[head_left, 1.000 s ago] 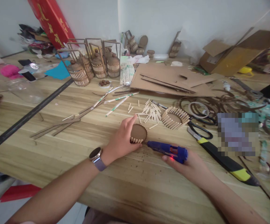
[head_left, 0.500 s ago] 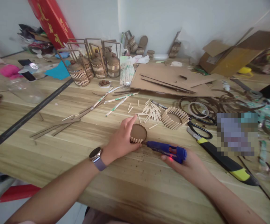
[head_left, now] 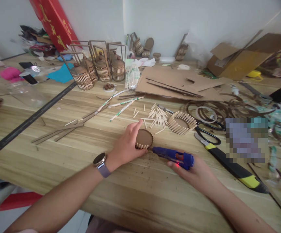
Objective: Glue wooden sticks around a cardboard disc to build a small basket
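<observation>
Left hand (head_left: 124,142) grips a round brown cardboard base (head_left: 144,137) by its left side, thumb along the near rim, where a short row of wooden pegs (head_left: 142,146) stands. Right hand (head_left: 197,173) is closed round a blue hot-glue gun (head_left: 164,152), its nozzle aimed at the base's near right edge; whether it touches is too small to tell. Good work here probably means a small dab of glue, even gaps between pegs, and the left thumb clear of the hot tip. Just beyond the base lies a heap of loose pegs (head_left: 158,118); beyond and right of the base, a second, peg-ringed base (head_left: 182,122) could serve as a spacing guide. Farther right of the first base rests a black-and-yellow utility knife (head_left: 230,161).
</observation>
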A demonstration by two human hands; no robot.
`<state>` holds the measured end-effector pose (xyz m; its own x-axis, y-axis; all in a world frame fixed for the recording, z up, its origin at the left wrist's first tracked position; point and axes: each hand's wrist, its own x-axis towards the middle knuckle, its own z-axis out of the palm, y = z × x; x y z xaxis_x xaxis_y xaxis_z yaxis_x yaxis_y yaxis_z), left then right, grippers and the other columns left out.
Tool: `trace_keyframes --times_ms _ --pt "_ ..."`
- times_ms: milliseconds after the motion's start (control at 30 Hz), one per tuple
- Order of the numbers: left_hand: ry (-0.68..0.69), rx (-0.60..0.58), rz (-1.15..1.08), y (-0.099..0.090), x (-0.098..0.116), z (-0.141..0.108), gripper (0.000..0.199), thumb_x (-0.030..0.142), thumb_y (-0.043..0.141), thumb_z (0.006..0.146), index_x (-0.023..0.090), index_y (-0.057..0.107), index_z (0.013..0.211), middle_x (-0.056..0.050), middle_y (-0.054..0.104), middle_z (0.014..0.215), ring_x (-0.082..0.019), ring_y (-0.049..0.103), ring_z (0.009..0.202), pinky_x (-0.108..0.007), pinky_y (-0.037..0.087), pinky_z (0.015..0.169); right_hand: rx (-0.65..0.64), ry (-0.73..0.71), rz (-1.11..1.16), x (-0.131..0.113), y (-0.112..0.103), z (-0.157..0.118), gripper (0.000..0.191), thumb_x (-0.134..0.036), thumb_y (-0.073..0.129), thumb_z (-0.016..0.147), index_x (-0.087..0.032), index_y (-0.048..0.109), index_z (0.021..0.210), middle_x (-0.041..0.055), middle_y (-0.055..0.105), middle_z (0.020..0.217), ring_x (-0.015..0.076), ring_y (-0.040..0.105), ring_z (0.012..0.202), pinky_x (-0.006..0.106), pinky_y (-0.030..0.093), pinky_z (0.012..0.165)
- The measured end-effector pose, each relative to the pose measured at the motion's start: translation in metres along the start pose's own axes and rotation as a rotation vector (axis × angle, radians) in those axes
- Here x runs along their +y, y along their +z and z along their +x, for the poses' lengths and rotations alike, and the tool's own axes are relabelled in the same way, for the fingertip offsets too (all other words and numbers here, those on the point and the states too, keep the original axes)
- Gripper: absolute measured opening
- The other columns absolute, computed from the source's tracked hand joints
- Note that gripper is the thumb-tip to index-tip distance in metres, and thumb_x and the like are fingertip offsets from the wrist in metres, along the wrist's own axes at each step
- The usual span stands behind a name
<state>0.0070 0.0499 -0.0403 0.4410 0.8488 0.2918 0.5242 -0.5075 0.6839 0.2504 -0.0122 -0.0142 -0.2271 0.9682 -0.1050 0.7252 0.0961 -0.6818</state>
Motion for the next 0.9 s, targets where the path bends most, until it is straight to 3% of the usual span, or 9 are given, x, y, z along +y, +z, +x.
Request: trace_keyframes --times_ms 367,600,767,900 --pt "0.007 0.002 0.012 0.0 0.001 0.0 0.11 0.018 0.08 0.07 0.032 0.008 0.152 -0.015 0.034 0.147 -0.035 0.043 0.134 -0.053 0.044 0.106 0.023 -0.026 -0.025 -0.002 0.001 0.0 0.034 -0.049 0.053 0.083 -0.02 0.069 0.086 0.0063 0.075 0.079 0.0244 0.07 0.071 0.032 0.053 0.062" --pt "0.029 -0.016 0.03 0.001 0.001 0.0 0.116 0.02 0.083 0.067 0.033 0.005 0.151 -0.015 0.033 0.146 -0.036 0.041 0.134 -0.054 0.044 0.105 0.18 0.016 0.066 0.003 -0.008 0.002 0.036 -0.053 0.056 0.082 -0.021 0.072 0.089 0.0072 0.076 0.084 0.0255 0.069 0.075 0.035 0.055 0.066" --pt "0.046 -0.016 0.011 0.0 0.001 0.0 0.113 0.019 0.081 0.069 0.034 0.006 0.151 -0.015 0.033 0.147 -0.036 0.04 0.135 -0.055 0.042 0.107 -0.096 0.063 0.216 0.007 -0.025 0.0 0.057 -0.073 0.051 0.081 -0.019 0.067 0.069 0.0044 0.065 0.062 0.0156 0.055 0.053 0.027 0.047 0.049" --pt "0.038 -0.022 -0.016 0.0 0.0 0.0 0.113 0.02 0.082 0.069 0.034 0.007 0.152 -0.015 0.032 0.147 -0.037 0.04 0.136 -0.055 0.041 0.108 -0.315 0.021 0.263 0.005 -0.032 -0.002 0.055 -0.071 0.052 0.082 -0.019 0.068 0.073 0.0037 0.065 0.068 0.0145 0.055 0.059 0.025 0.046 0.053"
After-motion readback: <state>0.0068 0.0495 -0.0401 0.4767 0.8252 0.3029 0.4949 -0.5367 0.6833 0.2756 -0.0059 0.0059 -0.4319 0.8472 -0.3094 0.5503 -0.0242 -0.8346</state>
